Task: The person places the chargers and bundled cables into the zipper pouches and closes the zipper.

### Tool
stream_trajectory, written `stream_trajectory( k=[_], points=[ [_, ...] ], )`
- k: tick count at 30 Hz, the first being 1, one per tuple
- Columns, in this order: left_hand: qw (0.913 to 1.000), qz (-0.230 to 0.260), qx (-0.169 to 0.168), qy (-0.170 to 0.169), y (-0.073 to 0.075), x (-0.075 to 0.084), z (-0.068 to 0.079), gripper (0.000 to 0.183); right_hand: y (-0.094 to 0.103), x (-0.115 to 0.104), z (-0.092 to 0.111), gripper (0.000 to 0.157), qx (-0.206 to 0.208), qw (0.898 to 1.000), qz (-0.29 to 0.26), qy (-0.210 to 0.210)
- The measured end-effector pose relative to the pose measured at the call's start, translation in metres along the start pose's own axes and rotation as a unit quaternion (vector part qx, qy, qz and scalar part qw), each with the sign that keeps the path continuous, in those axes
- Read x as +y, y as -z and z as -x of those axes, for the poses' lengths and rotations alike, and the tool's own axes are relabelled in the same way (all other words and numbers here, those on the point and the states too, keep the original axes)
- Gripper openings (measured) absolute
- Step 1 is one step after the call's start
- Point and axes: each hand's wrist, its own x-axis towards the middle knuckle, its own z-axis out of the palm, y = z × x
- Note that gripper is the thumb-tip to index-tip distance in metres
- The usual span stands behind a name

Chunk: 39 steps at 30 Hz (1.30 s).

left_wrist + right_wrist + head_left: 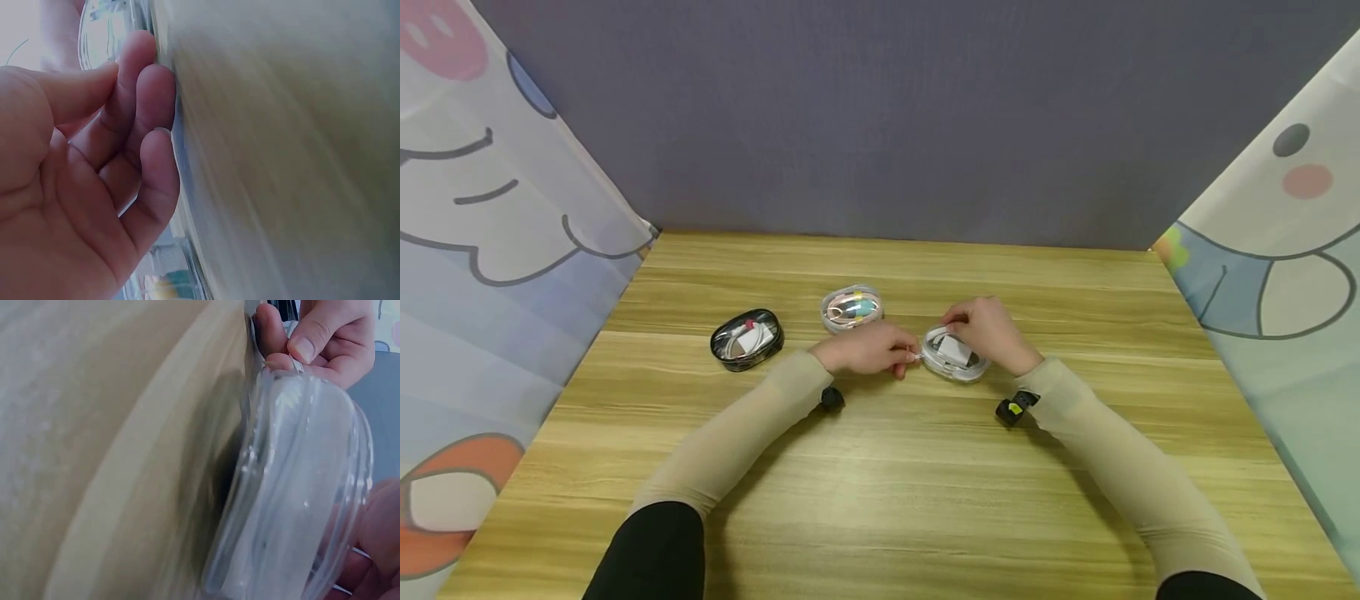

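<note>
A clear oval zip case with a white charger and a white cable in it lies on the table. My left hand pinches the small zipper pull at the left end of this case. With its fingertips my right hand grips the far right rim; in the right wrist view that hand is partly hidden behind the clear wall. In the left wrist view, the thumb and forefinger of my left hand meet beside the case, and the other fingers curl loosely.
Behind my left hand stands a second clear case with colourful contents. Farther left lies a black-rimmed oval case holding a white cable and something red. A grey panel rises at the back edge of the wooden table.
</note>
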Motion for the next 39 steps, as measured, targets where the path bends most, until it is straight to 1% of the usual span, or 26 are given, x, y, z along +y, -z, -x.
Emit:
stream_trajectory(
  k=[3,8,11,13,15,18,22,25,31,35,39],
  points=[
    [0.9996,0.028,-0.001,0.005,-0.002,0.001,-0.003,0.022,-0.001,0.001,-0.001,0.013,0.007,1.000,0.003,-0.011],
    [0.9948,0.099,-0.012,0.019,-0.004,0.001,-0.006,0.022,-0.003,0.005,-0.001,0.013,0.023,1.000,0.006,-0.021],
    [0.9932,0.114,-0.010,0.023,-0.006,0.001,-0.007,0.021,-0.003,0.006,-0.001,0.012,0.032,0.999,0.007,-0.021],
    [0.9920,0.123,-0.001,0.027,-0.006,0.000,-0.007,0.022,-0.003,0.008,-0.002,0.011,0.037,0.999,0.001,-0.022],
    [0.9907,0.131,0.011,0.034,-0.006,-0.002,-0.007,0.022,-0.003,0.011,-0.002,0.011,0.044,0.999,-0.017,-0.024],
    [0.9863,0.156,0.028,0.047,-0.005,-0.005,-0.008,0.022,-0.002,0.017,-0.003,0.012,0.053,0.996,-0.057,-0.036],
    [0.9804,0.184,0.034,0.061,-0.005,-0.006,-0.007,0.023,0.000,0.027,-0.003,0.014,0.064,0.991,-0.100,-0.059],
    [0.9786,0.193,0.037,0.061,-0.004,-0.006,-0.005,0.023,0.001,0.036,-0.003,0.015,0.076,0.987,-0.122,-0.077],
    [0.9812,0.180,0.046,0.051,0.001,-0.004,0.002,0.023,0.006,0.056,-0.001,0.017,0.103,0.977,-0.149,-0.110],
    [0.9822,0.173,0.063,0.038,0.006,-0.006,0.006,0.025,0.011,0.068,0.002,0.019,0.121,0.972,-0.158,-0.124],
    [0.9828,0.159,0.091,0.024,0.011,-0.009,0.014,0.026,0.016,0.076,0.008,0.020,0.132,0.970,-0.152,-0.139]
  ],
)
